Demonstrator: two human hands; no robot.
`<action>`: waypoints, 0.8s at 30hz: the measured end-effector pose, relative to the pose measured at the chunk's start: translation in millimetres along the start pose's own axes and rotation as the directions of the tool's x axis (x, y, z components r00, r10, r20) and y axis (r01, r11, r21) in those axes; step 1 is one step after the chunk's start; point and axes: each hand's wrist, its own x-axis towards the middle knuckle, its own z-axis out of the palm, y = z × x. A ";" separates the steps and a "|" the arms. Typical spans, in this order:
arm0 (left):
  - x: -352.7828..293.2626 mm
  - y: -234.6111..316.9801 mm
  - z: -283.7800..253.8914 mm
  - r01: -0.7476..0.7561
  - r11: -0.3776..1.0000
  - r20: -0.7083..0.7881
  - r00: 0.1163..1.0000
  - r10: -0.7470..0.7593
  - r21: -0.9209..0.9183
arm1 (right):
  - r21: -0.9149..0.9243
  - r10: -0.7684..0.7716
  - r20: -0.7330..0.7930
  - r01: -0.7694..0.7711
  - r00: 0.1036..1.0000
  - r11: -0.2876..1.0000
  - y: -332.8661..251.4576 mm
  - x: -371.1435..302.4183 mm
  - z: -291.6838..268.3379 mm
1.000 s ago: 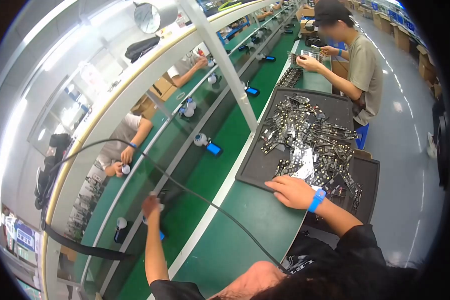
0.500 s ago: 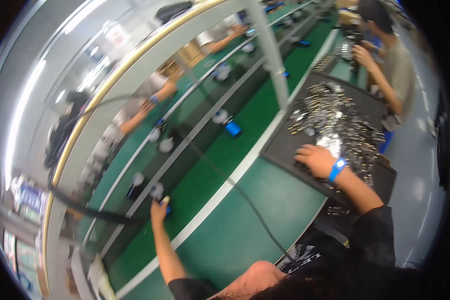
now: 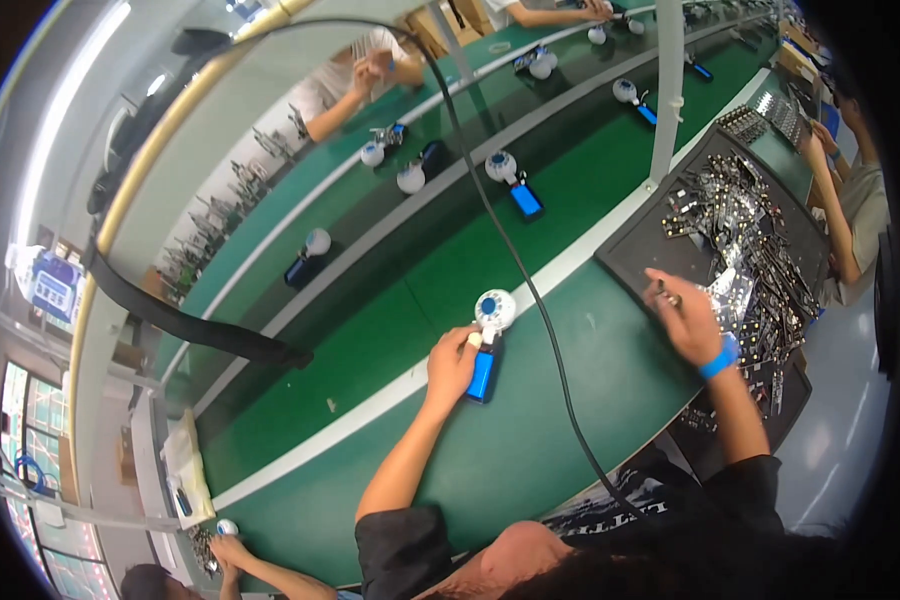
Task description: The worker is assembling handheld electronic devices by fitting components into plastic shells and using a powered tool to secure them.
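My left hand is closed on a device with a round white head and a blue block. The device lies tilted over the near green worktop, its white head beside the pale rail. A pale yellowish cover shows on one fingertip. Over the near edge of a dark tray, my right hand, with a blue wristband, has its fingers bent together around a small dark piece too small to name. Beside that hand is a heap of thin dark strips with pale dots.
Beyond the rail, a green conveyor belt carries similar devices. A black cable hangs across the view, and a white post rises by the tray. Co-workers' hands are at the far side, right and lower left.
My left hand has brought the device from the belt to the near worktop. My right hand has come up off the strips with a small dark piece. The view has shifted.
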 end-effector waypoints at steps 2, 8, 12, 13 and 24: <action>-5.9 6.8 0.4 -0.051 0.990 0.023 0.998 0.054 -0.134 | 0.137 0.265 0.172 -0.289 0.949 0.947 -30.0 -2.8 40.9; -8.9 23.8 4.3 -0.036 0.957 0.103 0.992 0.068 -0.288 | 0.426 0.176 0.409 -0.358 0.895 0.831 -54.2 -21.2 155.1; -15.7 25.1 4.3 -0.077 0.945 0.065 0.993 0.102 -0.318 | 0.404 0.019 0.344 -0.166 0.939 0.899 -52.5 -18.4 175.2; -15.8 24.9 3.0 -0.056 0.936 0.084 0.992 0.091 -0.346 | 0.398 -0.010 0.328 -0.129 0.944 0.908 -50.4 -18.3 177.6; -4.9 12.6 -14.1 -0.098 0.867 0.254 0.935 0.248 -0.488 | 0.423 0.004 0.409 -0.194 0.912 0.885 -43.7 -15.0 174.2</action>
